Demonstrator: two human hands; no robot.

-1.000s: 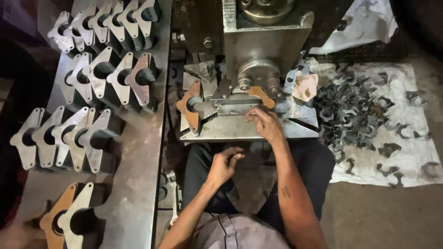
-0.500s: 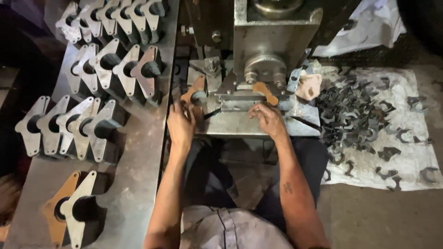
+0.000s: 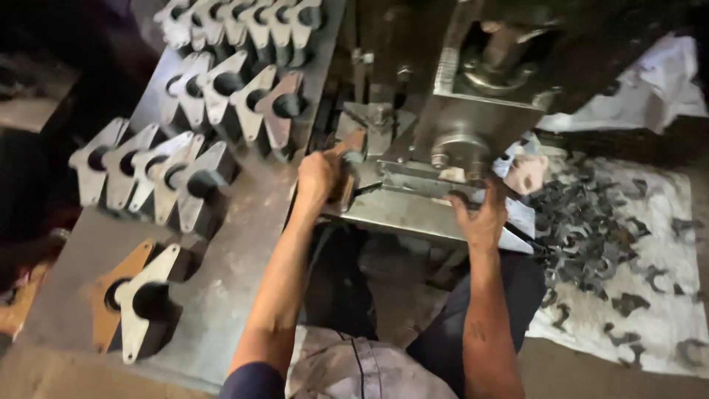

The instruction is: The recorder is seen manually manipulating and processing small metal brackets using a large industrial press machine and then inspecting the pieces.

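Rust-brown plate (image 3: 347,171), a flat cut piece of metal with a forked outline, sits at the left end of the press bed (image 3: 413,210), at about 9 o'clock from the round steel ram (image 3: 459,148). Half a second ago the left hand lay flat on the bed beside it; now the left hand (image 3: 319,176) is clenched around the plate's near edge, fingers curled over it, so the grip reads as closed on the plate. A second ago that hand was down by the person's lap, well away from the machine, so it has come up and taken hold within this short span.

The right hand (image 3: 484,216) has shifted too. Earlier it rested on the middle of the bed near a second brown piece under the ram; now it has slid to the front lip of the bed at about 5 o'clock from the ram, fingers spread and pressing on the edge, grasping nothing that can be made out. That second brown piece no longer shows.

At 9 o'clock, on the grey desk (image 3: 244,222), rows of pale three-lobed brackets (image 3: 159,174) stand on edge, unchanged. At 3 o'clock a heap of dark scrap cuttings (image 3: 591,236) lies on a white cloth (image 3: 665,310) on the floor.

The plate looks to be handled at the press, with both hands clear of the ram.
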